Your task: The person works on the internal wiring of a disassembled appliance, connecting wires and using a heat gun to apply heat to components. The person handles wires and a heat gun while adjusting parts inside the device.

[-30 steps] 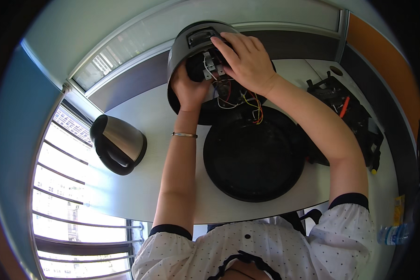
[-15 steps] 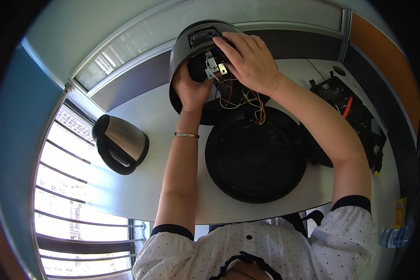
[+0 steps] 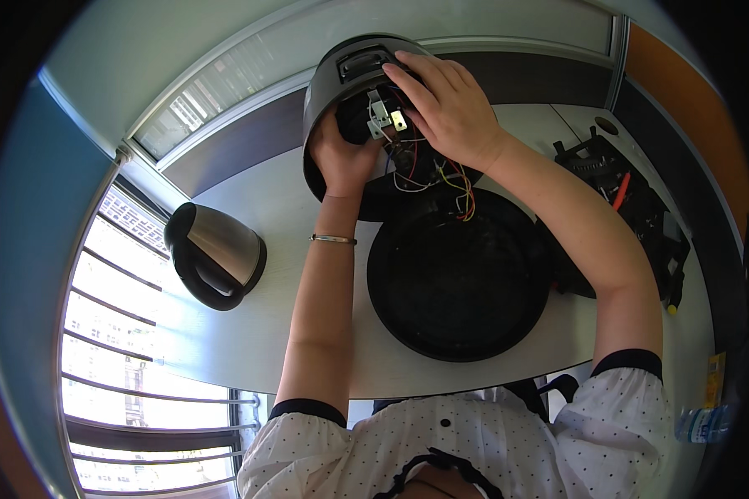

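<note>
Light-coloured table (image 3: 241,341) spans most of the scene. At its far mid side, the grey/black appliance shell (image 3: 329,87) is tipped, open side facing near. It's opened up w/ innards bared, so that stage looks done; nothing's closed up yet.

Next in size, round black dish (image 3: 458,283), flat on the table just near of the shell, prob. a part of the same appliance; can't tell if they're joined. Open black tool case (image 3: 595,162) to the right, partly behind the right forearm. Steel & black kettle (image 3: 216,254) well apart on the left.

Right hand (image 3: 458,108): forearm bent in from near right, palm down over the shell's right rim, fingers long & slightly parted, tips by the carry handle (image 3: 364,64). Thumb hidden, so can't tell if it pinches the wall. Left hand (image 3: 341,162): arm nearly straight, hand inside the shell's left side, beside the innards; fingertips lost in shadow, can't tell if gripping.

Coloured wires (image 3: 466,200) hang loose-looking b/w shell & dish, apparently not tucked away. Smaller: pale metal bracket (image 3: 379,115) exposed in the shell; whether it's fixed, unclear. Thin bracelet (image 3: 333,239) on the left wrist.
</note>
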`<state>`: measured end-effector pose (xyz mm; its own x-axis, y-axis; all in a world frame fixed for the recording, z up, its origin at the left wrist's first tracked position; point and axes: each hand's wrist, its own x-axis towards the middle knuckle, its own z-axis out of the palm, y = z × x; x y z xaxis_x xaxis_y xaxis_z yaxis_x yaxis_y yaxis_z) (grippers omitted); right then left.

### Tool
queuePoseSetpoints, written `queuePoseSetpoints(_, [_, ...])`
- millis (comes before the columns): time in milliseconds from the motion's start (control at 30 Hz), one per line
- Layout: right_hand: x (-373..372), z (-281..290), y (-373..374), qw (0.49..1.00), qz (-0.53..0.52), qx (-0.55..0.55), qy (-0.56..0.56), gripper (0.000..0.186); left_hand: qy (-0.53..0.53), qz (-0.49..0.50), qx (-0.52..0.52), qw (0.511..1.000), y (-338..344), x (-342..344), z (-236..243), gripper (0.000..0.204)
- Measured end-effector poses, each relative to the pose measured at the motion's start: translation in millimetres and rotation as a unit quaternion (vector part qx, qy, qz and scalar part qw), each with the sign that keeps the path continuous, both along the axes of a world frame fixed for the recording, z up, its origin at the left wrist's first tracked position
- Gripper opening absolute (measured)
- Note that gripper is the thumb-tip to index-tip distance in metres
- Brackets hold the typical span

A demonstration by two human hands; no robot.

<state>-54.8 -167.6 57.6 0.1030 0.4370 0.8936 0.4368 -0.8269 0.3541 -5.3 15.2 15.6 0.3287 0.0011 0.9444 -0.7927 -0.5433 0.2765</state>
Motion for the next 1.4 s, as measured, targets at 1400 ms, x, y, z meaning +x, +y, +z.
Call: queuePoseSetpoints(1400, [-176,41,19,0.895,0.407,0.022,0.18,0.037,0.015,-0.004,-0.008,1.0,2,9,-5,0.082])
